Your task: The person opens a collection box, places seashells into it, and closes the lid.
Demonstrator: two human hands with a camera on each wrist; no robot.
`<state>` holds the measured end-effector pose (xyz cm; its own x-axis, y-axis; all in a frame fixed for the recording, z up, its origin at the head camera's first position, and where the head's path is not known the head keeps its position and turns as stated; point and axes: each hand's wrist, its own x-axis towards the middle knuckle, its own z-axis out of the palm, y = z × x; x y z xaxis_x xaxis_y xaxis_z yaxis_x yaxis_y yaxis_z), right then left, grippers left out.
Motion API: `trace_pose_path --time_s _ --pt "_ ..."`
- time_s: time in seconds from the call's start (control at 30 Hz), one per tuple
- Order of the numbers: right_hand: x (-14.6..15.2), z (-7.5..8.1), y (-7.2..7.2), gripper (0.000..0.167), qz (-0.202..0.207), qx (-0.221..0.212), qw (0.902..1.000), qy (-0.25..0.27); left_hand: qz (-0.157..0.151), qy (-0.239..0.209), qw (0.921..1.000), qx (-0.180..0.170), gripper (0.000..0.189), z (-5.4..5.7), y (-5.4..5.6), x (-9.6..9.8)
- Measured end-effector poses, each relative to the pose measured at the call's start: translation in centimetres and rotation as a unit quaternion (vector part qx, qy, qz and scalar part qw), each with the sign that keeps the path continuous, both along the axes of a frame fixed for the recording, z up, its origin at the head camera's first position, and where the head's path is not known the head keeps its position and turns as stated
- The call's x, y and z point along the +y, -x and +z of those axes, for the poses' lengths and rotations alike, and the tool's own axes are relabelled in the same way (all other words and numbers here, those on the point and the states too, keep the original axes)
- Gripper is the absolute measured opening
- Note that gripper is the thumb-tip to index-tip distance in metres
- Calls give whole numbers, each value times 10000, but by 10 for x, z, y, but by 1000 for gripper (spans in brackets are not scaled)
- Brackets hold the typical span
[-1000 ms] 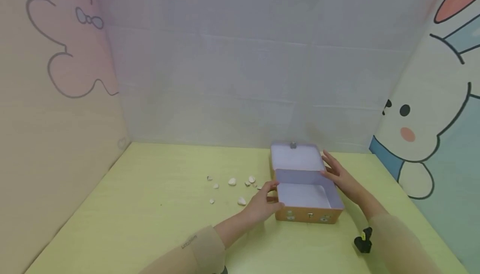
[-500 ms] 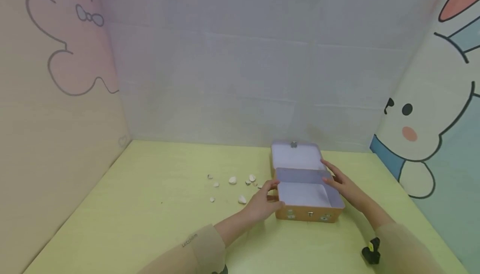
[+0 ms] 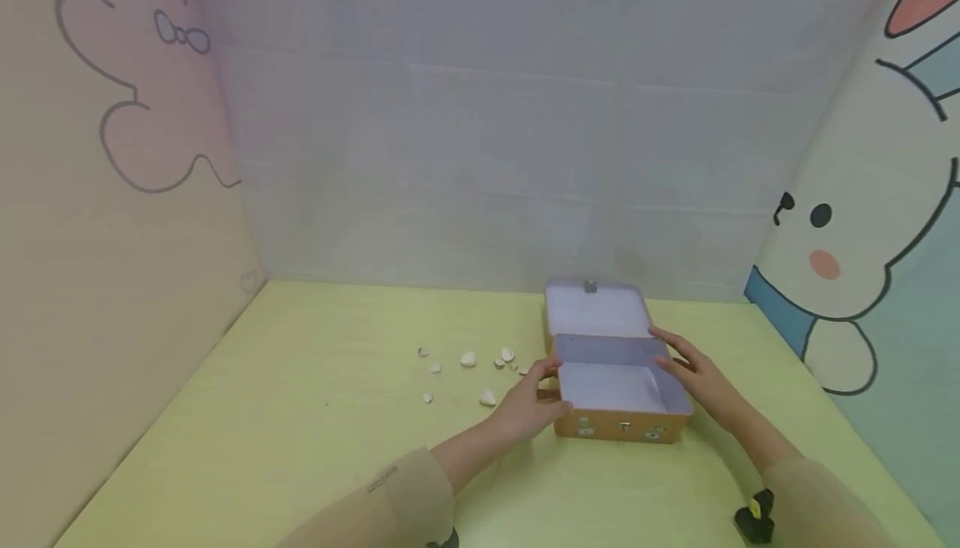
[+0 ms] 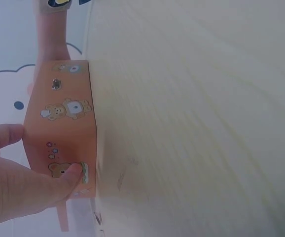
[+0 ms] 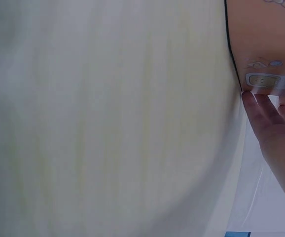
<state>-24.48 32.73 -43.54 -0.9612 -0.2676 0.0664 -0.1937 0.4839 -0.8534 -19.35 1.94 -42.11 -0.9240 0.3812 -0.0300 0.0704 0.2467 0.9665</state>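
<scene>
"Where is the orange rectangular box with the lilac inside (image 3: pixel 626 426) sitting?"

"Between the two hands. The left hand (image 3: pixel 522 410) is resting against its near flank, fingers apart; the right hand (image 3: pixel 703 383) is touching the opposite side, its fingers apart too."

"And the lilac-lined lid with the silvery catch (image 3: pixel 597 312)?"

"It's lying open beyond both hands, with the pale grey-lilac wall (image 3: pixel 435 164) rising behind it."

"What's crowding the left hand?"

"Small white shell-like pieces (image 3: pixel 468 359) are lying scattered beyond it and to its left on the pale yellow surface (image 3: pixel 247 439). One is sitting just beside it, another close by its fingers."

"And the right hand?"

"A black angular device with a yellow spot (image 3: pixel 753 523) is showing below it, beside the beige sleeve (image 3: pixel 817 498)."
</scene>
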Motion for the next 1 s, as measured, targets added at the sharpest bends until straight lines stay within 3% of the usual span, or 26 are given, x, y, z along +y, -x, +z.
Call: trace_pose_path --time_s 0.2,0.47,1.0 --pt "6 1 -6 54 28 -91 10000 9 -45 -3 10000 4 61 3 0 1" --pt "12 1 -10 54 231 -424 9978 449 -83 67 9999 7 63 2 3 1" --pt "11 0 -7 57 282 -417 9983 278 -24 317 9994 107 64 3 5 -3"
